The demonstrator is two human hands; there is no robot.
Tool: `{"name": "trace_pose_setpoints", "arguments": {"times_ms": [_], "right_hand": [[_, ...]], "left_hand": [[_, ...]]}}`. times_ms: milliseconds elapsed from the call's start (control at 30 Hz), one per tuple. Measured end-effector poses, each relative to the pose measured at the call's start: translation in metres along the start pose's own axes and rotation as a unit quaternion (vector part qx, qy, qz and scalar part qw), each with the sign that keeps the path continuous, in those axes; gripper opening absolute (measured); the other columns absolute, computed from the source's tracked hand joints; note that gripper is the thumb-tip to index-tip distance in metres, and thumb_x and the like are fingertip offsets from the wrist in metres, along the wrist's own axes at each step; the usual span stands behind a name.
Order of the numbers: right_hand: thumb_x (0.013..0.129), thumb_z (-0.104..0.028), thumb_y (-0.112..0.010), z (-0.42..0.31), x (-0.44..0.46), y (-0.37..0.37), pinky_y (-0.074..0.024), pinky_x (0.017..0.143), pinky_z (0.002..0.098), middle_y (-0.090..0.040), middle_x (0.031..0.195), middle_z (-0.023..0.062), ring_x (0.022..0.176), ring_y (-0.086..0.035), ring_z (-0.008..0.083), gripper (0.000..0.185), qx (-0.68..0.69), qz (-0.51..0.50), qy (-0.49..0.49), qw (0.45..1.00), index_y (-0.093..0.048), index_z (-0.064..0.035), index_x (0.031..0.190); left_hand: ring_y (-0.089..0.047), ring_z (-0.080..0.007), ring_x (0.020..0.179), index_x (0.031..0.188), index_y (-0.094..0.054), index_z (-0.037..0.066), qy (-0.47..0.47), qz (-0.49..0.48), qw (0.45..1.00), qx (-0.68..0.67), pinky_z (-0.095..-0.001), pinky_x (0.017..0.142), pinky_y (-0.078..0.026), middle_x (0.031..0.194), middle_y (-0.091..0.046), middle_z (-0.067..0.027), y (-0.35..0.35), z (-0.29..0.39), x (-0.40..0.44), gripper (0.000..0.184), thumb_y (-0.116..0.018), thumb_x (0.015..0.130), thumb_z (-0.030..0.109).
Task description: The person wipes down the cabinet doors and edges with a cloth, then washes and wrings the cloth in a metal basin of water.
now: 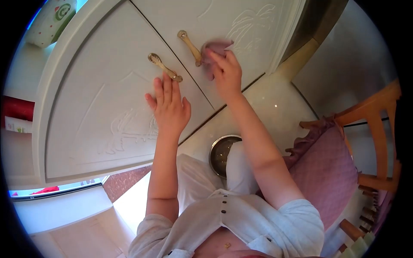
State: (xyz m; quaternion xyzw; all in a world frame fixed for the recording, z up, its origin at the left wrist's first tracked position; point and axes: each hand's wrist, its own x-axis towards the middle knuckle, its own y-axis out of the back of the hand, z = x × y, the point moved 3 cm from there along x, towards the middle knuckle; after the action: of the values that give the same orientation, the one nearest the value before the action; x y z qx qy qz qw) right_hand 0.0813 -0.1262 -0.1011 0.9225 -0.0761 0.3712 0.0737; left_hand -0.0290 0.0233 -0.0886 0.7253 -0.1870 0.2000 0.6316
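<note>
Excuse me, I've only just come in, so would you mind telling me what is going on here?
The person's right hand holds a pink cloth at the right door of a white cabinet, just beside its gold handle. The left hand is open, close to the lower end of the matching handle on the left door. A metal bowl sits below, partly hidden by a trouser leg.

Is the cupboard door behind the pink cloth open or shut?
Shut: that door lies flush with its neighbour, only a thin dark seam between them.

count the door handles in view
2: one handle by the left hand, another handle beside the cloth in the right hand.
</note>
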Motion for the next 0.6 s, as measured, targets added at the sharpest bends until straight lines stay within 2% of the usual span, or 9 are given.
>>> {"name": "trace_pose_setpoints", "arguments": {"times_ms": [33,67,133,167,233,333,433,567,600], "right_hand": [[0.082,-0.007,-0.063,-0.008,0.010,0.005,-0.0476,0.069,0.0348,-0.058,0.089,0.0105,0.080,-0.057,0.0276,0.026,0.077,-0.016,-0.072,0.994,-0.065,-0.0058,0.108],[0.082,-0.007,-0.063,-0.018,0.021,0.009,-0.0476,0.069,0.0348,-0.058,0.089,0.0105,0.080,-0.057,0.0276,0.026,0.077,-0.018,-0.072,0.994,-0.065,-0.0058,0.108],[0.084,-0.008,-0.061,-0.035,0.036,0.004,-0.0475,0.075,0.0328,-0.060,0.096,0.0123,0.085,-0.058,0.0276,0.023,0.211,-0.114,-0.062,0.969,-0.064,-0.0017,0.106],[0.084,-0.008,-0.061,-0.030,0.036,0.003,-0.0475,0.075,0.0328,-0.060,0.096,0.0123,0.085,-0.058,0.0276,0.023,0.211,-0.115,-0.063,0.969,-0.064,-0.0017,0.106],[0.084,-0.009,-0.061,-0.021,0.032,-0.002,-0.0472,0.078,0.0325,-0.061,0.100,0.0122,0.088,-0.058,0.0277,0.022,0.091,-0.116,0.041,0.988,-0.064,-0.0024,0.105],[0.084,-0.008,-0.061,-0.011,0.012,-0.008,-0.0476,0.077,0.0339,-0.060,0.101,0.0119,0.091,-0.057,0.0289,0.022,0.056,-0.071,0.093,0.992,-0.064,-0.0031,0.106],[0.081,-0.007,-0.064,-0.003,0.001,-0.002,-0.0472,0.079,0.0356,-0.058,0.101,0.0128,0.093,-0.056,0.0306,0.029,0.053,-0.048,0.026,0.997,-0.063,-0.0035,0.110],[0.078,-0.003,-0.063,-0.006,-0.005,-0.008,-0.0461,0.077,0.0378,-0.055,0.098,0.0129,0.089,-0.054,0.0307,0.035,-0.017,0.015,0.017,1.000,-0.064,-0.0058,0.113],[0.076,-0.002,-0.063,-0.013,-0.001,-0.010,-0.0451,0.074,0.0387,-0.054,0.094,0.0123,0.086,-0.053,0.0301,0.038,-0.075,0.016,0.063,0.995,-0.064,-0.0071,0.114]], "left_hand": [[-0.015,-0.0356,0.143,0.142,-0.035,0.004,0.000,0.002,1.000,0.001,-0.0594,0.110,0.000,0.148,-0.034,-0.0150,-0.001,0.000,-0.001,0.069,-0.058,0.080,0.025],[-0.016,-0.0353,0.143,0.142,-0.036,0.003,0.000,0.002,1.000,0.003,-0.0593,0.110,0.000,0.148,-0.034,-0.0150,-0.002,0.000,-0.002,0.069,-0.057,0.080,0.025],[-0.016,-0.0354,0.143,0.141,-0.037,0.003,0.000,-0.002,1.000,0.005,-0.0595,0.110,-0.001,0.148,-0.034,-0.0150,-0.001,0.001,-0.001,0.067,-0.058,0.080,0.025],[-0.016,-0.0355,0.143,0.139,-0.038,0.003,-0.002,-0.003,1.000,0.008,-0.0597,0.110,-0.001,0.148,-0.034,-0.0151,-0.001,0.001,-0.001,0.066,-0.058,0.080,0.025],[-0.016,-0.0355,0.143,0.139,-0.039,0.002,-0.002,0.002,1.000,0.005,-0.0601,0.110,-0.002,0.148,-0.034,-0.0152,-0.002,0.001,-0.002,0.065,-0.058,0.080,0.025],[-0.017,-0.0357,0.143,0.137,-0.040,0.002,-0.005,0.008,1.000,0.006,-0.0609,0.109,-0.002,0.147,-0.035,-0.0156,-0.005,0.001,-0.002,0.064,-0.058,0.080,0.025],[-0.018,-0.0361,0.142,0.137,-0.040,0.002,-0.010,0.002,1.000,0.018,-0.0614,0.109,-0.003,0.146,-0.036,-0.0159,-0.005,-0.001,-0.001,0.064,-0.058,0.080,0.025],[-0.019,-0.0372,0.142,0.138,-0.040,0.002,-0.017,0.014,0.999,0.040,-0.0615,0.109,-0.002,0.146,-0.036,-0.0159,-0.010,-0.003,-0.002,0.066,-0.059,0.079,0.025],[-0.019,-0.0372,0.142,0.138,-0.040,0.002,-0.019,0.014,0.999,0.040,-0.0615,0.109,-0.002,0.146,-0.036,-0.0159,-0.009,-0.002,-0.002,0.066,-0.059,0.079,0.025]]}}
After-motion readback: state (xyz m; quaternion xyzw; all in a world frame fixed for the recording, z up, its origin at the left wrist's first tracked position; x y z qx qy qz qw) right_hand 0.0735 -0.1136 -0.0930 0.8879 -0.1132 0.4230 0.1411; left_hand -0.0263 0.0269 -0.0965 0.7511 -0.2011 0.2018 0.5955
